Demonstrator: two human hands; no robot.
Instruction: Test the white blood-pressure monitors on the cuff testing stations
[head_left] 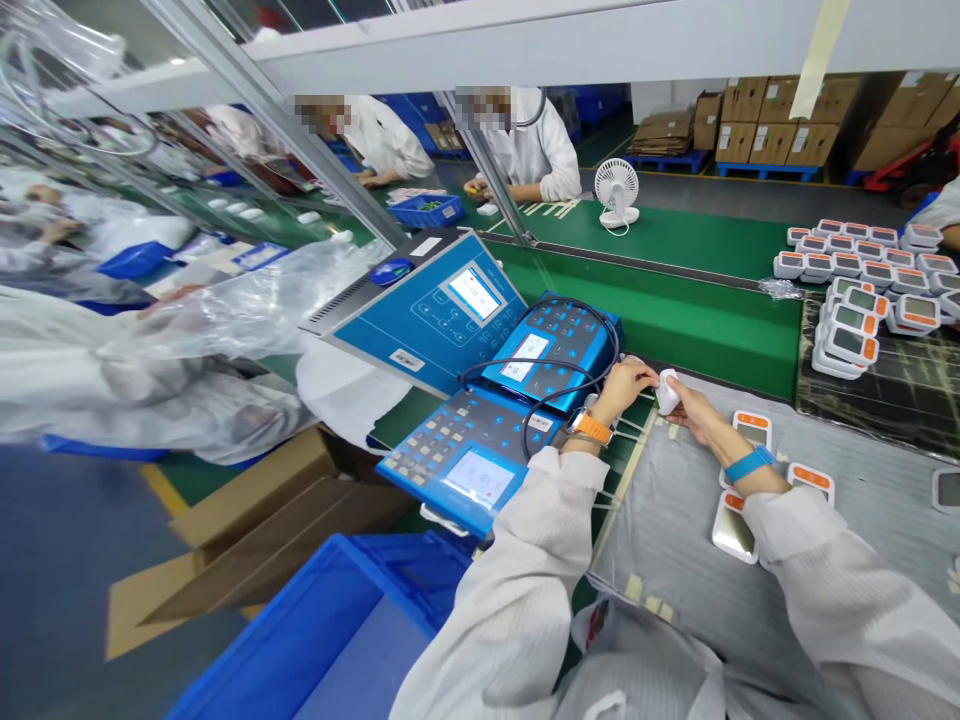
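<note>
My right hand grips a small white device, seen edge-on above the grey mat. The fingers of my left hand are pinched together at the device's left side; what is between them, if anything, is too small to make out. Beneath and beside my right wrist lie several white units with orange buttons, one with a shiny screen and another with its orange end showing. Left of my left hand stand blue testers with lit screens, among them a keypad tester with a black cable across it.
Many white-and-orange units are stacked on a dark board at right. A large blue tester leans at left, above a blue bin and an open carton. Behind the green ledge are a white fan and people in white.
</note>
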